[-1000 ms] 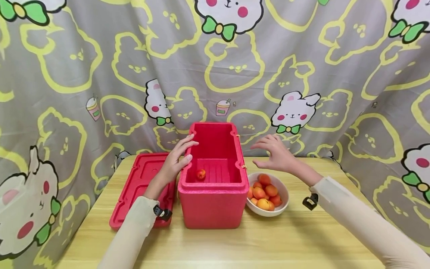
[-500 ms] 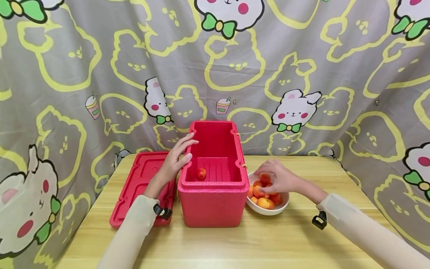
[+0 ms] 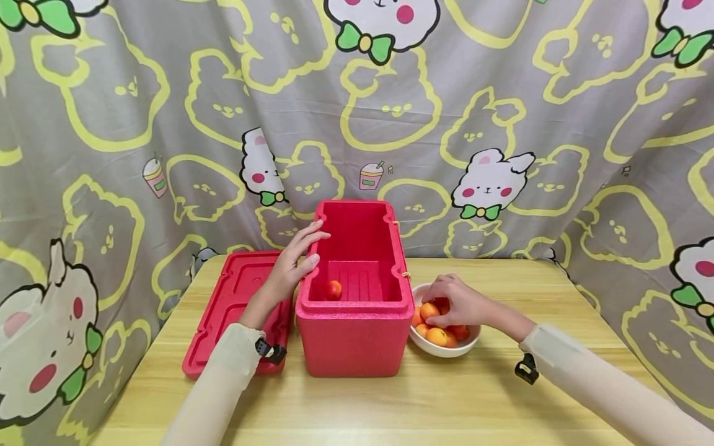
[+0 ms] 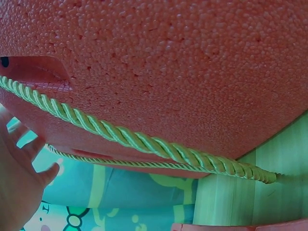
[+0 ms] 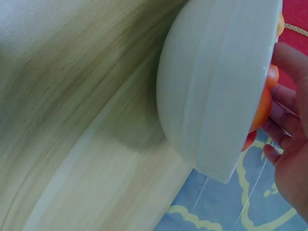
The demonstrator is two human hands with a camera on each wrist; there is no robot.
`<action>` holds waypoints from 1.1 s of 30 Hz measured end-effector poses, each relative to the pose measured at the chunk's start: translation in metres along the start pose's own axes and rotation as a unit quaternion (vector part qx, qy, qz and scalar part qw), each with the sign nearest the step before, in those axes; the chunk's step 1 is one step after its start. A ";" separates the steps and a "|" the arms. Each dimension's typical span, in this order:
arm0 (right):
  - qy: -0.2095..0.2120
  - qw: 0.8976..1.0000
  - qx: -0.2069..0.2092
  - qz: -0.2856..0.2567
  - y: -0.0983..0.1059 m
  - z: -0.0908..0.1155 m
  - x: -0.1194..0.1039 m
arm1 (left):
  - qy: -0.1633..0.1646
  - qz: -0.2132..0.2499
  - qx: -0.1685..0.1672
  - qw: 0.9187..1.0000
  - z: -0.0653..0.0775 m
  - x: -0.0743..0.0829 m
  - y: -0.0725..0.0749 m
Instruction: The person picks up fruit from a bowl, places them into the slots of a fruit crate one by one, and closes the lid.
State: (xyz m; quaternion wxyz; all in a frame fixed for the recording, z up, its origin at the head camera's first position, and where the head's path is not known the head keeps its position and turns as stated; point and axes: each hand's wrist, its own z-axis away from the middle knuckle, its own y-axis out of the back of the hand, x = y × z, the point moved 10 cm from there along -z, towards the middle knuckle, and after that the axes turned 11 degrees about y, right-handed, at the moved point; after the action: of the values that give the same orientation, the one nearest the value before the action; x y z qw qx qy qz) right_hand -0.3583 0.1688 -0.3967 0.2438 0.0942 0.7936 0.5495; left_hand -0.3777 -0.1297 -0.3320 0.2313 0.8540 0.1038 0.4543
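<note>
An open red foam box (image 3: 354, 337) stands mid-table with one orange fruit (image 3: 333, 289) on its ribbed floor. My left hand (image 3: 304, 251) rests with straight fingers on the box's left rim; the left wrist view shows the box wall (image 4: 168, 72), its green cord (image 4: 134, 139) and the edge of that hand (image 4: 19, 187). To the right of the box, a white bowl (image 3: 446, 351) holds several orange fruits (image 3: 437, 336). My right hand (image 3: 446, 305) reaches into the bowl, fingers curled round one fruit. The right wrist view shows the bowl (image 5: 216, 86), fruit (image 5: 263, 108) and fingers (image 5: 288, 163).
The red lid (image 3: 223, 310) lies flat left of the box, under my left forearm. The wooden table (image 3: 390, 409) extends toward me in front of box and bowl. A grey curtain (image 3: 167, 124) with cartoon prints hangs close behind the table.
My right hand came down from beside the box into the bowl and curled its fingers round a fruit. The left hand stayed on the box rim.
</note>
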 end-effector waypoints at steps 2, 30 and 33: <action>0.004 1.000 0.009 0.006 0.001 0.000 0.000 | 0.001 -0.001 0.000 1.000 0.000 0.000 0.000; 0.036 0.973 0.214 0.081 0.085 -0.016 -0.005 | 0.003 0.001 0.000 1.000 0.001 0.000 0.000; 0.038 0.969 0.229 0.089 0.097 -0.019 -0.006 | 0.002 0.000 0.001 1.000 0.001 0.000 0.001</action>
State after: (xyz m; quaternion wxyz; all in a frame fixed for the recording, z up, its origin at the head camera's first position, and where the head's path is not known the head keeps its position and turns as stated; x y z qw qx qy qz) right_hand -0.3740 0.1870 -0.3007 0.1357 0.1967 0.8955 0.3756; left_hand -0.3770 -0.1303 -0.3317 0.2304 0.8535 0.1040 0.4557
